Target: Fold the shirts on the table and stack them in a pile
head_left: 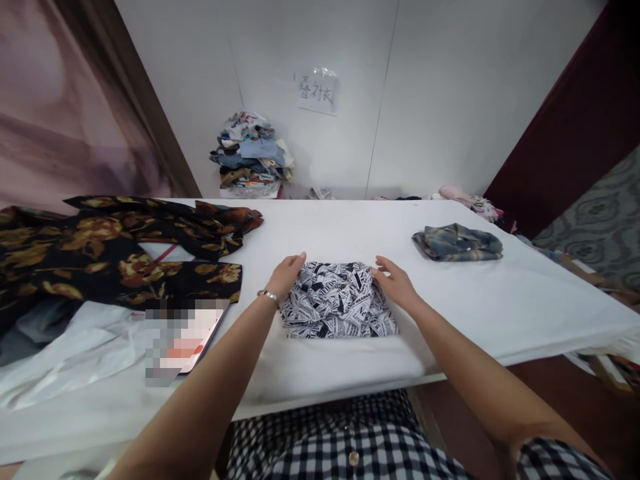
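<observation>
A folded white shirt with black newspaper print (pixel 337 301) lies on the white table (pixel 525 300) right in front of me. My left hand (pixel 286 275) rests flat on its far left corner, fingers together, a bracelet on the wrist. My right hand (pixel 395 281) presses on its far right corner with the fingers slightly spread. Neither hand grips the cloth.
A dark shirt with orange flowers (pixel 115 250) lies spread at the left, above white cloth and a tablet (pixel 200 333). A folded blue-grey shirt (pixel 457 242) sits at the right. A pile of clothes (pixel 253 157) stands against the back wall below a paper sign (pixel 317 90).
</observation>
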Motion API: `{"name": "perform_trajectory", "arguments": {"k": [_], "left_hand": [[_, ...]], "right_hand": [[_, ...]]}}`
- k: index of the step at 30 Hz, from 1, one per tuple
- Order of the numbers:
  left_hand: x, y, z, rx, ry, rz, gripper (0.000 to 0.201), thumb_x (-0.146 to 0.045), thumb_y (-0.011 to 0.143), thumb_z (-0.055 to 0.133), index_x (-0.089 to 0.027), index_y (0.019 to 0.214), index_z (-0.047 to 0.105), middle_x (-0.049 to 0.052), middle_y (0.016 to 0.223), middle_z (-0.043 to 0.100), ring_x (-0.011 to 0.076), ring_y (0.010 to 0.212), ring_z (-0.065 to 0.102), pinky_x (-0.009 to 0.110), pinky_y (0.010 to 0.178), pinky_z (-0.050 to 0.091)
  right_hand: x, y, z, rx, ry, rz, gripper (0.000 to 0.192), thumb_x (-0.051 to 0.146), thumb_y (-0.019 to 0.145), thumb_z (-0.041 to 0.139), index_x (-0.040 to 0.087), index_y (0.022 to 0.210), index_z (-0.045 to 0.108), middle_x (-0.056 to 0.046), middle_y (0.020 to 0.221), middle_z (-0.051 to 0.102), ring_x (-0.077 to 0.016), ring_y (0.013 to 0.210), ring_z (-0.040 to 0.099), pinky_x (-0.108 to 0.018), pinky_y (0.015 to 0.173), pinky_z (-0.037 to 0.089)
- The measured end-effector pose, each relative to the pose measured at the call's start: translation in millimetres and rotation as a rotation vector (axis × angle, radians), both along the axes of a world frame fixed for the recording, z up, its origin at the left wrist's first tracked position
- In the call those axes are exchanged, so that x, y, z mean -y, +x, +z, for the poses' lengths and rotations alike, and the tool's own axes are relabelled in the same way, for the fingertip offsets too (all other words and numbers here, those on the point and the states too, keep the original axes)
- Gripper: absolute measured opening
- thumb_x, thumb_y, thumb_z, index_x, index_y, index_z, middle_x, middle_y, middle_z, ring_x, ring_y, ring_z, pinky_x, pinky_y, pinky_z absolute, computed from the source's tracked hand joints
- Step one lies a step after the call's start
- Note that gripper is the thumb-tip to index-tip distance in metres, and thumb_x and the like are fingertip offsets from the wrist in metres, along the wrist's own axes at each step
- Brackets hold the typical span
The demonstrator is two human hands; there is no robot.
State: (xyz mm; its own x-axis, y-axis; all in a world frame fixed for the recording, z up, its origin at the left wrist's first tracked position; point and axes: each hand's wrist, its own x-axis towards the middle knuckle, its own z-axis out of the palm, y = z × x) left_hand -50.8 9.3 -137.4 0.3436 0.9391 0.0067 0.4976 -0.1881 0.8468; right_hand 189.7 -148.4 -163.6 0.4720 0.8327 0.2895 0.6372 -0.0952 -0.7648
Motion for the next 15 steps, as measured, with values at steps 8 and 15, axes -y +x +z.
{"name": "perform_trajectory", "arguments": {"k": [8,15], "left_hand": [[67,-36,-13.4,-0.009,0.652,-0.246,0.034,-0.043,0.084,0.057,-0.021,0.11,0.06,0.009,0.113,0.061,0.0221,0.107,0.056,0.04,0.094,0.047],[69,-39,-28.7,-0.331,0.864,-0.504,0.024,-0.03,0.086,0.056,-0.021,0.107,0.063,0.009,0.117,0.064,0.0259,0.111,0.055,0.048,0.095,0.043]], "right_hand": [[33,-52,20.5,0.397,0.323,0.3,0.039,0.03,0.092,0.049,0.024,0.13,0.052,-0.011,0.138,0.049,-0.0233,0.131,0.04,-0.048,0.108,0.035],[44,-50,5.6,0.648,0.128,0.576,0.04,0.028,0.088,0.055,0.023,0.127,0.055,-0.012,0.129,0.058,-0.0277,0.128,0.043,-0.054,0.103,0.035]]}}
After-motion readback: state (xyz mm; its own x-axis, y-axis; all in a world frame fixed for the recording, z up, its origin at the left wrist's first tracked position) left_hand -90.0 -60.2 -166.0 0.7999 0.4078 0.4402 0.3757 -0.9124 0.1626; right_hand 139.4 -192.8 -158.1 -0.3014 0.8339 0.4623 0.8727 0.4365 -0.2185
